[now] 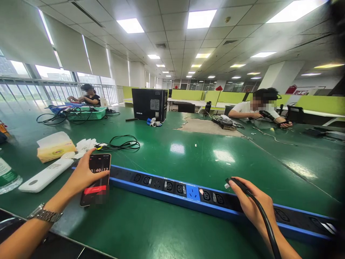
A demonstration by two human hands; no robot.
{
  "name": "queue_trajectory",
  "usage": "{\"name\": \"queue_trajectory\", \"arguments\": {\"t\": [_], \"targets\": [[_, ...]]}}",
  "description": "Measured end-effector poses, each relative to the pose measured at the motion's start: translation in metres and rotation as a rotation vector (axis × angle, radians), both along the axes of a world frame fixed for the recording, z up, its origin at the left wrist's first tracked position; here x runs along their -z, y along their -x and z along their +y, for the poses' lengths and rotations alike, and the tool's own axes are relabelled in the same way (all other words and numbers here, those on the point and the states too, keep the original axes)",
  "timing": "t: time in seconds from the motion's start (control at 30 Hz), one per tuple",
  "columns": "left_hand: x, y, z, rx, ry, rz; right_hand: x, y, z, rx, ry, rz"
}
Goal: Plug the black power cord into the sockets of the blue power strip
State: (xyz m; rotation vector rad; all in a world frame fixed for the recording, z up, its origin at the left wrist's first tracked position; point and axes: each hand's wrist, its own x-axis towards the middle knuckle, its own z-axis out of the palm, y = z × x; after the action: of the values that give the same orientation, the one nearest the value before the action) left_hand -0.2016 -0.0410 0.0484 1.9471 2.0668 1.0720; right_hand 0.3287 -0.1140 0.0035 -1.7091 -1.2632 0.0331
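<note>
My left hand, with a metal watch on its wrist, is closed around a smartphone. Its thumb lies across the screen, which shows a running time display and a red bar; some fingers are hidden behind the phone. The phone is tilted up beside the left end of a long blue and black power strip. My right hand pinches the connector end of a thick black power cord above the strip's right part. The connector is apart from the sockets, and the cord runs down over the wrist.
At left are a white flat device, a tissue pack and a bottle. A coiled cable lies behind the strip. Farther back stand a black computer case and a green basket. Two people sit across the table.
</note>
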Motion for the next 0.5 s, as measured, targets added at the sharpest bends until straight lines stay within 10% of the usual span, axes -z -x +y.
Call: {"name": "queue_trajectory", "arguments": {"t": [0.5], "targets": [[-0.004,-0.024,0.0,-0.063,0.07,0.134,-0.002,0.0,0.0,0.022,0.015,-0.011]]}}
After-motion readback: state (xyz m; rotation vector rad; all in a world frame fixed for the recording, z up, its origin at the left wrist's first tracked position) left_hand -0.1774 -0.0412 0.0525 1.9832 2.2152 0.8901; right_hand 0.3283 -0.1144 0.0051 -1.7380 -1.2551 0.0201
